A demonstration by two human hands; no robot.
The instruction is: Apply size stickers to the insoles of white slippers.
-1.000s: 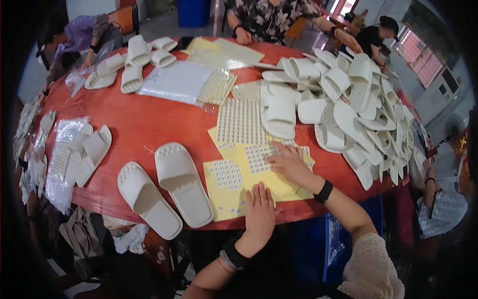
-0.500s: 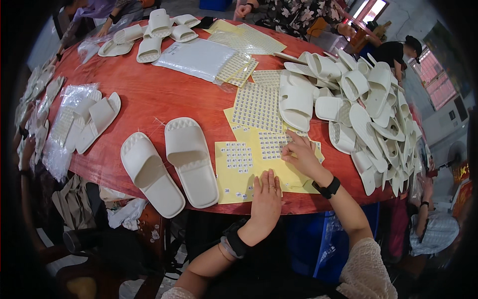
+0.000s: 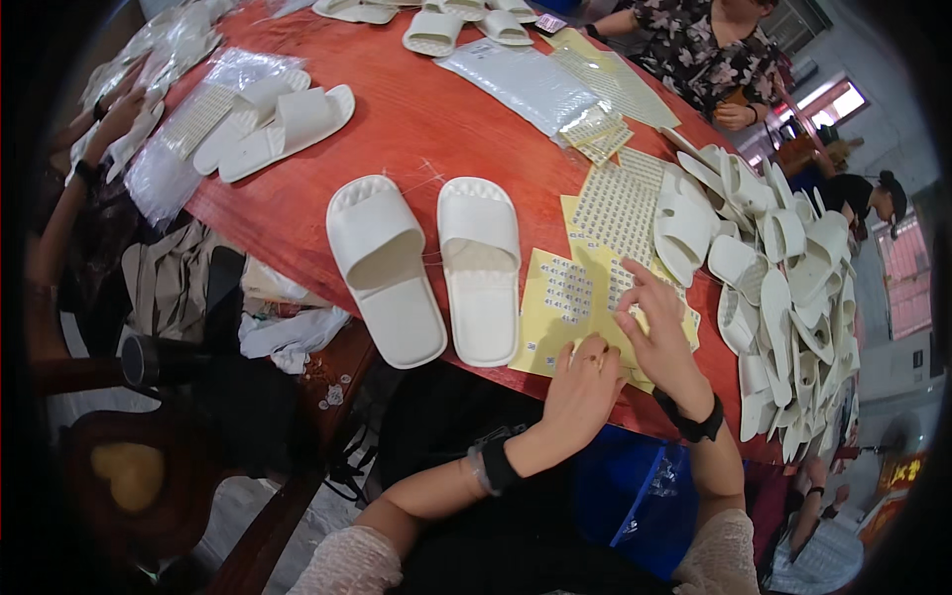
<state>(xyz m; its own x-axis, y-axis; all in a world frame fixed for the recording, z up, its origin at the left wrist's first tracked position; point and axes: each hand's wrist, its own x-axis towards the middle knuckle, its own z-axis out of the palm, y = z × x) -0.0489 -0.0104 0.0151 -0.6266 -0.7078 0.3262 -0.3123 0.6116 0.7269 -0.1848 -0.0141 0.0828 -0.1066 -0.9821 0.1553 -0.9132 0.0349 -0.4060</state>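
Glossy red surface point(image 3: 387, 139), curved front edge, fills the middle out to 12. Pale grey-white wall point(image 3: 892, 124) at 2. Small bright window point(image 3: 843, 102) at 2 too, nearly blown out, daylight through it. Pinkish-red barred window point(image 3: 902, 263) at 3. Dark reddish-brown wooden chair point(image 3: 183, 481) at 8, pale yellow heart-shaped patch on it. Grey floor point(image 3: 233, 521) shows beside it, 7 to 8. Blue container point(image 3: 595, 486) below the surface edge at 5.
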